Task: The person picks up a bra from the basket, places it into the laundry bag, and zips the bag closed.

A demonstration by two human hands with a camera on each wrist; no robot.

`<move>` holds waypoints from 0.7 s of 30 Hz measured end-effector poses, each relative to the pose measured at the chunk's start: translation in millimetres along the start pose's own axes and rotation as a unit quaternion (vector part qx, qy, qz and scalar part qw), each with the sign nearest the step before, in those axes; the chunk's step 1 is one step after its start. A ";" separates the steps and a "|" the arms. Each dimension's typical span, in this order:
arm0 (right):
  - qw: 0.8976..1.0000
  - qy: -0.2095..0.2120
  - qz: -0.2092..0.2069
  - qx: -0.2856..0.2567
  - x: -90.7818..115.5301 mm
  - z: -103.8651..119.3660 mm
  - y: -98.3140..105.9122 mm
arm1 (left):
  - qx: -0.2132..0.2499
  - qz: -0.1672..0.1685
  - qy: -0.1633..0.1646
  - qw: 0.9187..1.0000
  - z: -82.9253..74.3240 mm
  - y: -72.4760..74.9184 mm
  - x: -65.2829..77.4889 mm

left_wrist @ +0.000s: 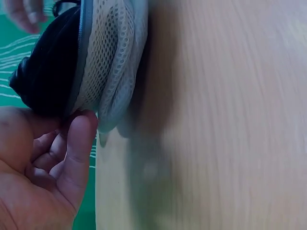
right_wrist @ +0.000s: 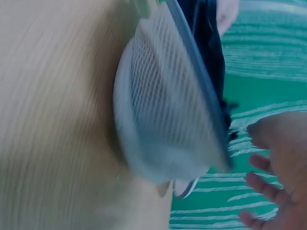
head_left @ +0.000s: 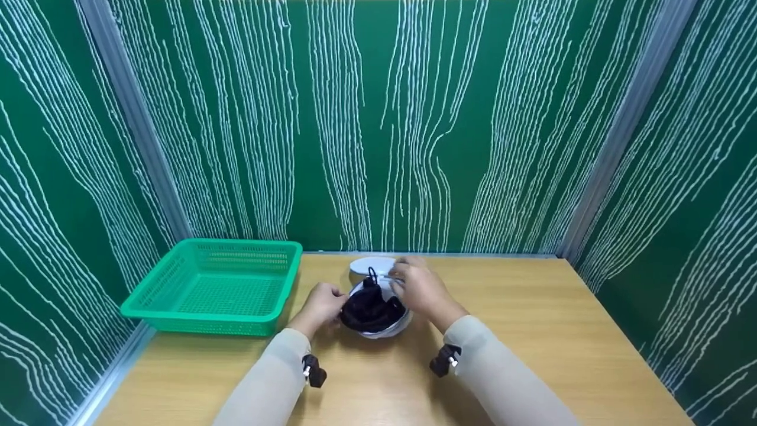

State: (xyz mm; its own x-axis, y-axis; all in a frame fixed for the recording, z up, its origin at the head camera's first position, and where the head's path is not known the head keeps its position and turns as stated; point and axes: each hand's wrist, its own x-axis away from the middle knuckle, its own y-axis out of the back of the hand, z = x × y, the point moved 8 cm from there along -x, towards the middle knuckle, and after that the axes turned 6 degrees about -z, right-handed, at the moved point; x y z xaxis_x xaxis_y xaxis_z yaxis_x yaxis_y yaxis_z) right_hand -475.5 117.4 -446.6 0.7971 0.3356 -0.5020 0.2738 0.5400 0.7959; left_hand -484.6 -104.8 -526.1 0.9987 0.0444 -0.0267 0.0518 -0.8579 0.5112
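Observation:
A round white mesh laundry bag (head_left: 387, 332) sits on the table with its white lid (head_left: 368, 265) folded back behind it. Bunched up in its mouth is a black cloth item (head_left: 365, 312), a loop of black cord (head_left: 372, 274) sticking up from it. At the bag's left edge, my left hand (head_left: 323, 305) pinches the rim between thumb and fingers; the left wrist view shows this grip on the mesh (left_wrist: 108, 57). My right hand (head_left: 421, 289) is over the bag's far right side, near the lid. In the right wrist view its fingers are spread, apart from the bag.
A green plastic basket (head_left: 210, 325) with perforated sides stands on the left of the wooden table (head_left: 532, 343). Green panels with white wavy lines (head_left: 378, 148) rise behind the table and at both sides.

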 end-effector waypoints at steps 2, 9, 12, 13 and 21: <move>0.998 0.059 -0.007 -0.006 -0.6 17.6 0.0 | 0.007 -0.001 0.003 1.000 -2.0 -1.3 -0.5; 0.982 0.139 0.110 -0.056 7.3 47.1 -34.7 | 0.012 0.002 -0.007 1.000 -9.4 -6.2 -0.7; 0.979 0.139 0.137 -0.051 10.4 44.5 -48.2 | 0.019 0.011 -0.013 1.000 -14.3 -6.5 1.8; 0.979 0.139 0.142 -0.052 10.8 43.5 -51.7 | 0.026 0.013 -0.013 0.999 -15.8 -6.6 2.8; 0.978 0.085 0.189 0.008 13.8 30.1 -78.3 | 0.146 0.035 0.036 0.988 -32.2 0.0 12.4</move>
State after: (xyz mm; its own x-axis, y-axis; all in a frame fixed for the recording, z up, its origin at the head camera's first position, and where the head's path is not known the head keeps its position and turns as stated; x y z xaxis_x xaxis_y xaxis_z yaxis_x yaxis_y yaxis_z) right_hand -469.8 56.5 -505.6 0.7427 0.6328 -0.2189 -0.0130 0.3405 0.9401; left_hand -472.1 -87.7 -498.7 0.9978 0.0065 0.0661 -0.0096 -0.9707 0.2402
